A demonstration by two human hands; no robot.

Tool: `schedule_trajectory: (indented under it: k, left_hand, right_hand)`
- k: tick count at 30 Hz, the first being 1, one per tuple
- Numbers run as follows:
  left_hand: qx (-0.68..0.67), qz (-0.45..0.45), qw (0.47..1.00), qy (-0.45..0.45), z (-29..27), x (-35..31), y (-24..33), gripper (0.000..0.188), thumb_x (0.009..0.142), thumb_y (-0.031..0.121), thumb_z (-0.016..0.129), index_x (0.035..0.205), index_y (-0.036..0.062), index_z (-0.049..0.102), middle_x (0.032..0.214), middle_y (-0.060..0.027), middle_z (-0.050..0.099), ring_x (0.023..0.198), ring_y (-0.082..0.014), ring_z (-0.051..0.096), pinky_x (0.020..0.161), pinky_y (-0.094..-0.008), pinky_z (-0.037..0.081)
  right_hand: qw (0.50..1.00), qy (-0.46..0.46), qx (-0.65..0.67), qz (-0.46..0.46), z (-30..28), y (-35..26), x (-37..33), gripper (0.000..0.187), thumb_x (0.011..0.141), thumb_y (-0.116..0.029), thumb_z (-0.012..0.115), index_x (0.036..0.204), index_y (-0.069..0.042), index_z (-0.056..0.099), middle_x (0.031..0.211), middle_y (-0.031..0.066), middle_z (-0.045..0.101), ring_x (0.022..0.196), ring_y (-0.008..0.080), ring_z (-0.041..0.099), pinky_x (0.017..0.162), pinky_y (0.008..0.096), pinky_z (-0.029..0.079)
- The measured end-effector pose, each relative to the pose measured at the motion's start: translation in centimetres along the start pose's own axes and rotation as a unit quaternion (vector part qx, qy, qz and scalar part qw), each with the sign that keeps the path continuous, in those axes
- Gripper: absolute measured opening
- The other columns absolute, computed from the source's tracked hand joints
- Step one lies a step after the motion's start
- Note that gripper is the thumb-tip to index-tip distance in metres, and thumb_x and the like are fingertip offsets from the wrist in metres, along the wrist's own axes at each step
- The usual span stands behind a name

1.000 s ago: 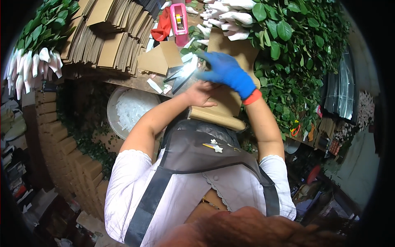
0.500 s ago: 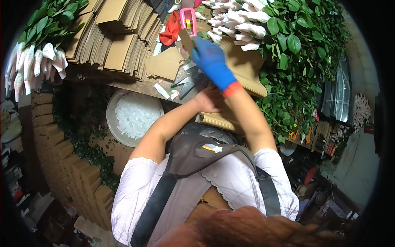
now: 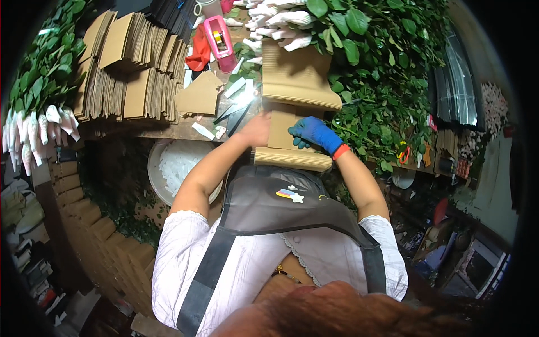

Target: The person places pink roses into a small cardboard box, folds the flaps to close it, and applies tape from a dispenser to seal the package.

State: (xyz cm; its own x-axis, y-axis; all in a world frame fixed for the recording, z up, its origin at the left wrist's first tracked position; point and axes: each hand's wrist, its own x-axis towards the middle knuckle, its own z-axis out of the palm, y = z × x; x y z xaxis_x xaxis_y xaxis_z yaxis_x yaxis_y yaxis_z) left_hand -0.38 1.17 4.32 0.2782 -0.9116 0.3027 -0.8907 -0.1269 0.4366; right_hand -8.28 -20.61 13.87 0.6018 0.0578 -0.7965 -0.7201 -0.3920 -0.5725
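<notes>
A corrugated cardboard sheet [image 3: 297,62] lies before me, its far part curled over and its near edge [image 3: 292,159] rolled up by my apron. Between the curls lies a smooth flat piece of cardboard [image 3: 282,126]. My right hand [image 3: 316,133], in a blue glove with a red cuff, rests over that piece, fingers bent and slightly apart, pointing left. My bare left hand [image 3: 259,129] is at the left edge of the cardboard; its fingers are mostly hidden. Scissors [image 3: 238,119] with dark blades lie just left of it, partly in glare.
Stacked folded cardboard [image 3: 135,67] stands far left, near a loose cardboard piece [image 3: 199,95]. A pink tape dispenser [image 3: 220,42] and red cloth [image 3: 197,49] lie at the back. Leafy stems [image 3: 387,73] with white-netted heads [image 3: 281,19] crowd the right. Below the table sits a tub [image 3: 182,168] of white pieces.
My right hand has come back from the far side, where it held a cardboard piece, to over the sheet. The view has shifted, and my left hand shows at the sheet's left edge.
</notes>
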Motion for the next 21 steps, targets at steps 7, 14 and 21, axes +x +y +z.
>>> schedule_trajectory:
  k: [7,14,21]
  left_hand:
    - [0.052,-0.031,0.992,0.11,-5.7,-2.2,0.6,0.036,0.088,0.009,0.067,0.123,0.0019,0.064,0.126,-0.0166,0.064,0.111,-0.033,0.064,0.096,-0.0413,0.053]
    - [-0.005,-0.047,0.999,0.022,-5.3,1.6,3.4,0.015,0.082,0.018,0.077,0.087,0.0042,0.073,0.095,-0.0105,0.07,0.086,-0.0297,0.068,0.076,-0.0384,0.057]
    - [0.019,-0.039,0.999,0.022,-5.8,3.1,4.9,0.015,0.081,0.016,0.076,0.083,0.0026,0.069,0.092,-0.0124,0.065,0.095,-0.0327,0.064,0.082,-0.0406,0.054]
  right_hand:
    - [0.98,0.059,-0.183,-0.055,0.5,-0.7,-0.7,0.04,0.089,-0.036,0.055,0.072,-0.003,0.07,0.065,0.0119,0.07,0.058,0.0224,0.069,0.063,0.0363,0.057]
    - [0.876,0.128,-0.402,-0.231,0.9,0.3,-1.4,0.041,0.091,-0.045,0.055,0.102,-0.01,0.074,0.101,0.0175,0.072,0.093,0.0367,0.07,0.085,0.0458,0.055]
    - [0.753,0.552,-0.022,-0.357,-10.9,2.2,-6.1,0.025,0.095,-0.011,0.059,0.118,-0.007,0.068,0.108,0.0125,0.073,0.097,0.026,0.071,0.085,0.0343,0.055]
